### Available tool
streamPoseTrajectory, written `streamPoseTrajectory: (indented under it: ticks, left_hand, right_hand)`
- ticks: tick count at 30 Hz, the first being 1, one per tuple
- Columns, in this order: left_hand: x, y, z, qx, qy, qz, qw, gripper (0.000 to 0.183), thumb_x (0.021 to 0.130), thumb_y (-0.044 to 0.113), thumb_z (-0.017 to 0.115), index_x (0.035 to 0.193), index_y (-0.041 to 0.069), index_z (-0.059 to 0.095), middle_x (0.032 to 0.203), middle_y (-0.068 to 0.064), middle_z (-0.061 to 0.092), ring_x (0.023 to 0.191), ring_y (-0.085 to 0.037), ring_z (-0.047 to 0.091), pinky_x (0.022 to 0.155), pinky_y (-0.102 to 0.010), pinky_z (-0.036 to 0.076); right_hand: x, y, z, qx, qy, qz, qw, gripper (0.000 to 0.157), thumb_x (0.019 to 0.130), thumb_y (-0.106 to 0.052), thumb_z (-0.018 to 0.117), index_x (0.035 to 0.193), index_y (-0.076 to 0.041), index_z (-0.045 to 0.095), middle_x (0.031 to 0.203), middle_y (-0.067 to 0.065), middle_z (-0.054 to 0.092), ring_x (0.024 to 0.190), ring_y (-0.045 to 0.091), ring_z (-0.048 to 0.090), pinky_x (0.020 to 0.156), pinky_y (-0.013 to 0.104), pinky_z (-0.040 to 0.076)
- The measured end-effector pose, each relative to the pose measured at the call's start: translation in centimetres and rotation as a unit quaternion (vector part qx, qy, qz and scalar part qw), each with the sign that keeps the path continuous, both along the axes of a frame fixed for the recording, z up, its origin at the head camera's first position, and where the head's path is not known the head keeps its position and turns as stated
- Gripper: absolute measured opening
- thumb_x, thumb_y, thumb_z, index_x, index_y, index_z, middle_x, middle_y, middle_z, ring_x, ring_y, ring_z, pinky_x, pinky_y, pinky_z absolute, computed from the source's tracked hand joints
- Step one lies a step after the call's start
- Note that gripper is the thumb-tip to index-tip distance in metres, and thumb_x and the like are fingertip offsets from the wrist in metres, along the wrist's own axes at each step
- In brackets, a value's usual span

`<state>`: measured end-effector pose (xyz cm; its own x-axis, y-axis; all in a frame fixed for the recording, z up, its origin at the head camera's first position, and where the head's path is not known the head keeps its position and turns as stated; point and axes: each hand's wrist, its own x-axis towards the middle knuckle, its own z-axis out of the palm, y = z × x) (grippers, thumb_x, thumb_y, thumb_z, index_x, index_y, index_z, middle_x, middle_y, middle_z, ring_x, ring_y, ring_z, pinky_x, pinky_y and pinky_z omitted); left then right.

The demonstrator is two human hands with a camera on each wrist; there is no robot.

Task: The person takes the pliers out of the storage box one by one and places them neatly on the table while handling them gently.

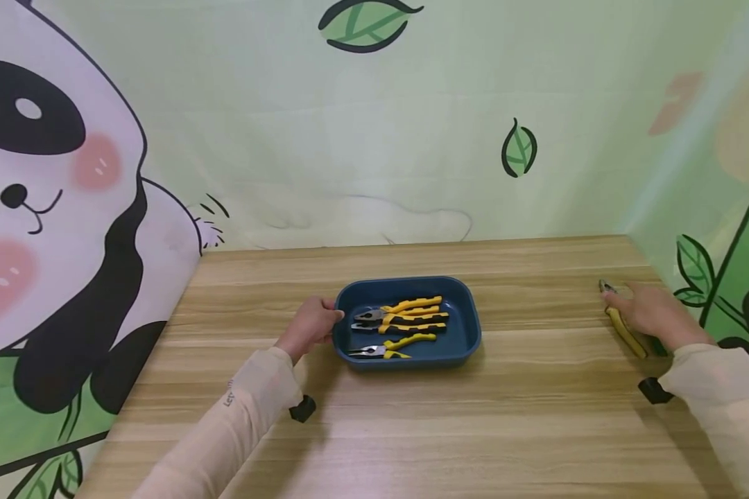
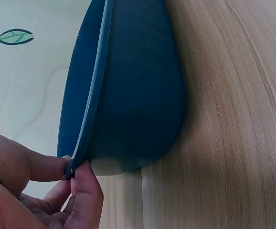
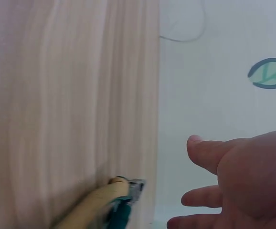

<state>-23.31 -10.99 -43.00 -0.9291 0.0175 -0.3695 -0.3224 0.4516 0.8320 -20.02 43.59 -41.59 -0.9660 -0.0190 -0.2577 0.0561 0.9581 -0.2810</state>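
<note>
My left hand (image 1: 308,324) pinches the left rim of a blue plastic tray (image 1: 412,364); in the left wrist view, thumb and fingers (image 2: 88,191) grip the rim from both sides. Several pliers lie in the tray, among them combination pliers (image 1: 415,303) with yellow handles and long-nose pliers (image 1: 412,340) nearest the front. Far right, my right hand (image 1: 652,313) hovers over another pair of pliers (image 1: 625,334) on the table, one handle yellowish and the other dark green. In the right wrist view, its fingers are spread and apart from these pliers (image 3: 97,202).
Everything stands on a wood-grain table (image 1: 524,423). A printed cloth (image 1: 274,104) with a panda and leaves hangs behind the table and along its sides. A small black block is at each wrist, below the sleeves.
</note>
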Motion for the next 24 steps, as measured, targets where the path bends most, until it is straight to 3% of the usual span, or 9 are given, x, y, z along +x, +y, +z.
streamPoseTrajectory:
  ticks: [5, 11, 17, 24]
  left_hand:
    - [0.0, -0.1, 0.0, -0.001, -0.001, -0.005, 1.0000, 0.016, 0.104, 0.001, 0.055, 0.114, -0.009, 0.062, 0.078, -0.004, 0.046, 0.064, -0.014, 0.048, 0.058, -0.026, 0.051]
    - [0.0, -0.1, 0.0, 0.002, 0.003, -0.010, 0.9999, 0.018, 0.103, 0.000, 0.054, 0.114, -0.011, 0.063, 0.075, -0.002, 0.044, 0.064, -0.013, 0.047, 0.057, -0.026, 0.051]
    - [-0.1, -0.2, 0.0, 0.000, -0.003, -0.009, 1.0000, 0.018, 0.104, 0.001, 0.054, 0.116, -0.011, 0.062, 0.080, -0.004, 0.047, 0.067, -0.015, 0.049, 0.060, -0.027, 0.052]
    - [-0.2, -0.1, 0.0, -0.003, -0.005, -0.007, 1.0000, 0.021, 0.104, 0.001, 0.054, 0.121, -0.010, 0.060, 0.087, -0.008, 0.051, 0.071, -0.016, 0.051, 0.063, -0.029, 0.054]
  right_hand:
    - [-0.1, 0.0, 1.5, -0.024, -0.008, -0.007, 1.000, 0.101, 0.106, -0.065, 0.022, 0.147, 0.027, 0.015, 0.144, 0.053, 0.022, 0.129, 0.072, 0.026, 0.102, 0.076, 0.030]
    - [-0.7, 0.3, 3.0, -0.016, 0.009, 0.007, 1.000, 0.096, 0.108, -0.060, 0.026, 0.149, 0.025, 0.011, 0.146, 0.053, 0.019, 0.132, 0.070, 0.022, 0.105, 0.076, 0.026]
    - [-0.6, 0.1, 5.2, -0.038, 0.016, 0.005, 0.999, 0.094, 0.109, -0.059, 0.026, 0.152, 0.021, 0.005, 0.151, 0.050, 0.011, 0.136, 0.069, 0.012, 0.107, 0.077, 0.018]
    - [-0.5, -0.2, 7.3, -0.020, 0.039, 0.020, 0.999, 0.088, 0.110, -0.055, 0.024, 0.153, 0.020, 0.006, 0.151, 0.050, 0.013, 0.135, 0.069, 0.014, 0.106, 0.078, 0.019]
